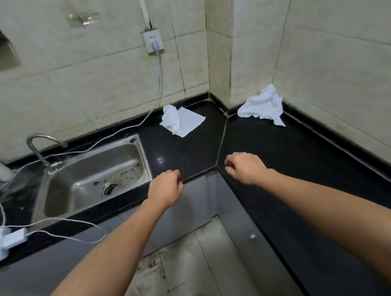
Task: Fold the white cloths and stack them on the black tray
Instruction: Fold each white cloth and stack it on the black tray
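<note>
Right of the sink (pixel 141 154), left hand (pixel 166 188) and right hand (pixel 246 168) are hovering loosely curled — holding nothing, folding nothing yet. Next is probably reaching for the nearer cloth (pixel 181 120).

— What is set into the black stone countertop (pixel 278 149)?
— A rectangular stainless-steel sink (pixel 143 150), with a curved chrome tap (pixel 38 142) behind it.
— And the white wall socket (pixel 152 42)?
— A pale cable (pixel 160 82) hangs from it; a white adapter block (pixel 14 237) lies left of the sink.

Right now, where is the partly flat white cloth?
In the head view, the partly flat white cloth lies at the back of the black counter, left of the wall corner, behind the sink.
</note>
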Tool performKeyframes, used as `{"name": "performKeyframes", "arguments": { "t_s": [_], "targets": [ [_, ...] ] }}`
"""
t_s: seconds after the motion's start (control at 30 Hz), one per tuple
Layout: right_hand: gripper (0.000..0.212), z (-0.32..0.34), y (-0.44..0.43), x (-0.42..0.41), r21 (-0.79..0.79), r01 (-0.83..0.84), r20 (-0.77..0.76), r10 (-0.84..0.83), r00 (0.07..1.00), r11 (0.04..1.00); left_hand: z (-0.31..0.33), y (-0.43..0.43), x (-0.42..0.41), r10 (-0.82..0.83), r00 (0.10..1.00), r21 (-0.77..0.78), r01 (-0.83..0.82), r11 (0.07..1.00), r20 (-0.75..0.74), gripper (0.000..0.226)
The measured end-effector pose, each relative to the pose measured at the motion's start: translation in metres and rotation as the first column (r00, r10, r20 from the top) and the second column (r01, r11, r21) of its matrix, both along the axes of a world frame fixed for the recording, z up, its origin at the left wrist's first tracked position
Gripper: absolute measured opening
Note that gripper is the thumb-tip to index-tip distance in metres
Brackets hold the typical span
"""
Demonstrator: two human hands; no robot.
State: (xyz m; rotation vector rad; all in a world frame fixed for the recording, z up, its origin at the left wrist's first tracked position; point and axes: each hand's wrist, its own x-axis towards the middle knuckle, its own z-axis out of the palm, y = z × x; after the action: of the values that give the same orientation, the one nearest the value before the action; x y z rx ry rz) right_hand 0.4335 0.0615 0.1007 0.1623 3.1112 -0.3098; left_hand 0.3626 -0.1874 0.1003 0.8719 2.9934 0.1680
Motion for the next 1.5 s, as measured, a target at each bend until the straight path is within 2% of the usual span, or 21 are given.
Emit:
{"name": "performKeyframes", "arguments": {
  "t_s": [0.17, 0.33, 0.63, 0.9, 1.1, 1.23, 1.33, 1.4, 1.5],
  "targets": [
    [0.026, -0.011, -0.004, -0.091, 0.008, -0.023, 0.016, 0.023, 1.0, 1.0, -0.009, -0.008, -0.091, 0.016, 1.0, -0.018, -0.016, 1.0, -0.004, 0.022],
    [0.027, -0.017, -0.005, -0.189, 0.02, 0.028, 0.048, -0.029, 0.998, 0.999, -0.018, -0.012, -0.195, 0.003, 1.0, -0.007, -0.003, 1.0, 0.017, 0.022],
    [0.026, -0.033, -0.005, -0.294, 0.001, 0.093, 0.124, -0.092, 0.988, 0.996, -0.03, -0.004, -0.326, -0.036, 0.995, -0.024, 0.038, 0.999, 0.094, 0.021],
    [0.023, -0.07, 0.024, -0.4, -0.042, 0.107, 0.221, -0.096, 0.971, 0.993, -0.056, 0.004, -0.385, 0.035, 0.982, -0.014, -0.033, 0.999, 0.184, 0.021],
    [0.028, -0.104, 0.031, -0.502, -0.226, 0.202, 0.257, -0.142, 0.956, 0.953, -0.068, 0.003, -0.422, 0.17, 0.963, -0.052, -0.163, 0.985, 0.21, 0.022],
    [0.038, -0.131, 0.026, -0.546, -0.277, 0.337, 0.265, -0.265, 0.927, 0.9, -0.08, 0.0, -0.428, 0.225, 0.942, -0.079, -0.212, 0.974, 0.249, 0.024],
    [0.028, -0.147, 0.021, -0.568, -0.286, 0.383, 0.33, -0.285, 0.9, 0.878, -0.089, -0.003, -0.432, 0.258, 0.924, -0.101, -0.239, 0.966, 0.282, 0.023],
    [0.022, -0.151, 0.021, -0.576, -0.326, 0.38, 0.321, -0.277, 0.906, 0.865, -0.093, -0.004, -0.439, 0.271, 0.915, -0.119, -0.246, 0.962, 0.298, 0.023],
    [0.021, -0.141, 0.021, -0.574, -0.463, 0.327, 0.214, -0.254, 0.943, 0.824, -0.098, 0.001, -0.448, 0.256, 0.906, -0.109, -0.233, 0.966, 0.338, 0.022]
  ]
}}
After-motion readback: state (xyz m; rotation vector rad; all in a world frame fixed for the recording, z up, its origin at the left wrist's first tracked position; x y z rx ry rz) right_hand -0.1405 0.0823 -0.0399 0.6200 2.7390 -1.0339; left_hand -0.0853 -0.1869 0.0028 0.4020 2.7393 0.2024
